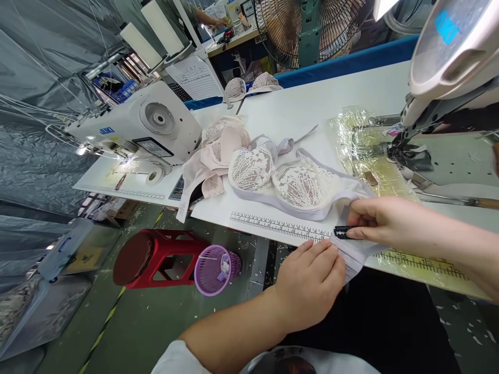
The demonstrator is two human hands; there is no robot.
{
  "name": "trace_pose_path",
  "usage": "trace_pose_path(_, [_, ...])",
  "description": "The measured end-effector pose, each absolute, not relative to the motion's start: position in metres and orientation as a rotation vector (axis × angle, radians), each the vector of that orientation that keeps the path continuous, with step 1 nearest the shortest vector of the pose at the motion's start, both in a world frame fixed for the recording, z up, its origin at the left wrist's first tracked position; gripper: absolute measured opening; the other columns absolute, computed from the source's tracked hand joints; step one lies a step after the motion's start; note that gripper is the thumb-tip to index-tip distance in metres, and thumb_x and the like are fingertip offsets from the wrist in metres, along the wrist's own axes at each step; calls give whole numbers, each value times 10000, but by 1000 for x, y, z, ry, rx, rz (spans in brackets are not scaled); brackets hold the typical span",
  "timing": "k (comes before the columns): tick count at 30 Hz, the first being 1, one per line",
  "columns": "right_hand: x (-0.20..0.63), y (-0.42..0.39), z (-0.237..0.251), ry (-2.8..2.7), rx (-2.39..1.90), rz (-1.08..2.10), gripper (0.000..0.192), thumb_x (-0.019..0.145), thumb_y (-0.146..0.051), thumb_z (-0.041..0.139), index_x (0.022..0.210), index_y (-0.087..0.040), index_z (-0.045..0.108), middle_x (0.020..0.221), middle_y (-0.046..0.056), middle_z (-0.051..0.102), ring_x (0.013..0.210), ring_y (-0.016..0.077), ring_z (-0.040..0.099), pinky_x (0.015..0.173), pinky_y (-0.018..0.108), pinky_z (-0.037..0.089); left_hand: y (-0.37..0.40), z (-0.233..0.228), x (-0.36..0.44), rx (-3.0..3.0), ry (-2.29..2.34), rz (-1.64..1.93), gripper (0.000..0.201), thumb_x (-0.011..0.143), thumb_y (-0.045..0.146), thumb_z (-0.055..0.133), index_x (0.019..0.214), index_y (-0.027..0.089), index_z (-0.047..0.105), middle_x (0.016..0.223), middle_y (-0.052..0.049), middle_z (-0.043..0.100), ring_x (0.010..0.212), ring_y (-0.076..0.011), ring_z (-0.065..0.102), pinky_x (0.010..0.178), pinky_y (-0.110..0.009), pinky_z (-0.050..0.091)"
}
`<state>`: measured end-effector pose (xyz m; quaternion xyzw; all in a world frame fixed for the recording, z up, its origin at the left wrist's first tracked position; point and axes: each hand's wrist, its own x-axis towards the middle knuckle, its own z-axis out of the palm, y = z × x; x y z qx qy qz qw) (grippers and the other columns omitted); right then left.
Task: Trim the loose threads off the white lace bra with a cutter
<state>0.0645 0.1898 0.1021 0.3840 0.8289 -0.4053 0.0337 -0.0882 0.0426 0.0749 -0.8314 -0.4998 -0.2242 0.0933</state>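
A white lace bra (300, 184) with pale lilac trim lies across the front of the sewing table, cups facing up. Its near wing hangs over the table edge. My right hand (370, 221) pinches a black razor blade (343, 232) between thumb and fingers, its free end against the fabric of the wing. Just below and to the left, my left hand (312, 280) is closed on the edge of the same wing, fingertips close to the blade. The fingers' undersides are hidden.
A printed ruler (280, 226) runs along the table edge. Beige bras (222, 148) lie left of the white one. Sewing machines stand at left (156, 124) and right (448, 67). Below are a red stool (167, 259) and purple basket (212, 283); a fan (310, 31) stands behind.
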Motion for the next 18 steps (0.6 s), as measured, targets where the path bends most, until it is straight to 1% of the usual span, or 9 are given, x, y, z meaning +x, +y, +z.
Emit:
trace_pose_path(4, [64, 190, 101, 2567, 1166, -1268, 152, 703, -358, 536, 646, -218, 526, 564, 0, 536, 511, 133, 460, 452, 249, 359, 43, 75, -88, -2468, -1484, -672, 212, 823, 140, 464, 968, 116, 617, 1039, -66, 659, 1056, -181, 572, 953, -316, 433])
trace_pose_path(9, [65, 194, 104, 2556, 1103, -1282, 169, 699, -373, 542, 631, -219, 525, 570, 5, 538, 510, 140, 465, 434, 250, 342, 43, 76, -88, -2484, -1482, -640, 229, 829, 138, 445, 984, 111, 610, 1037, -75, 657, 1065, -182, 566, 955, -321, 434])
trace_pose_path(13, [65, 196, 102, 2576, 1081, -1296, 150, 697, -358, 552, 644, -219, 532, 597, 6, 555, 533, 142, 472, 463, 257, 358, 43, 76, -88, -2482, -1487, -645, 222, 826, 140, 451, 974, 112, 614, 1046, -79, 655, 1057, -187, 571, 949, -322, 438])
trace_pose_path(18, [63, 193, 104, 2629, 1089, -1282, 159, 715, -356, 532, 637, -218, 517, 567, -8, 514, 534, 140, 458, 473, 258, 350, 42, 76, -87, -2482, -1513, -635, 214, 823, 174, 476, 980, 118, 611, 1050, -82, 651, 1066, -192, 564, 947, -328, 437])
